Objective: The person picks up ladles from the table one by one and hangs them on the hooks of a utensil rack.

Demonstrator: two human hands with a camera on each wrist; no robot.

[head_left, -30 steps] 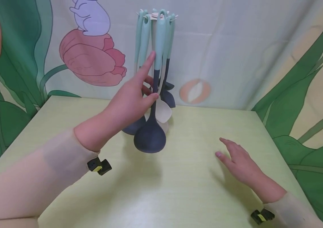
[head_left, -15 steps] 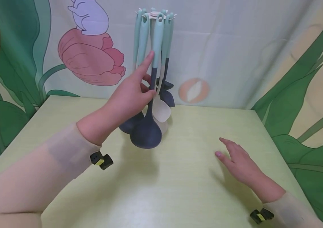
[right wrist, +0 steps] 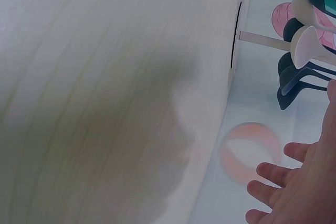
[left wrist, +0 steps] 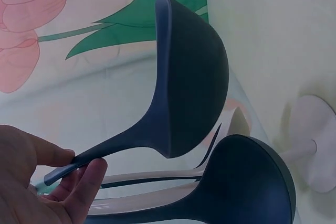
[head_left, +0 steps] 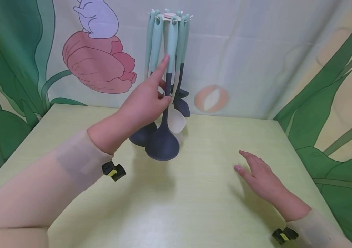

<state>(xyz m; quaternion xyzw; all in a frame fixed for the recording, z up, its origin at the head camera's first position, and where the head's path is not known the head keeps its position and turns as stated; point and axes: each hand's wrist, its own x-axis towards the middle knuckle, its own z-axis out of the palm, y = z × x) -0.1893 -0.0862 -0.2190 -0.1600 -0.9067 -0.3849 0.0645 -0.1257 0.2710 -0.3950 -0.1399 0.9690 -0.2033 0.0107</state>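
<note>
A soup ladle [head_left: 162,144] with a dark blue bowl and a mint green handle hangs at the front of a white utensil rack [head_left: 169,15]. My left hand [head_left: 143,100] pinches its dark shaft between thumb and fingers, while the index finger points up along the green handle. In the left wrist view, the ladle's bowl [left wrist: 194,77] stands out from the other utensils. The top of the handle overlaps a rack hook. My right hand [head_left: 262,177] is over the right side of the table, fingers spread and holding nothing.
Other utensils hang around the rack, among them another dark ladle [head_left: 143,135] and a white spoon-like utensil [head_left: 176,120]. The rack's round white base [left wrist: 315,142] stands on the pale table [head_left: 213,193], with a printed curtain [head_left: 241,62] behind.
My left hand has moved the ladle slightly up and back toward the rack, then a little to the right; its handle top sits lower at the hook. My right hand has stayed in place.
</note>
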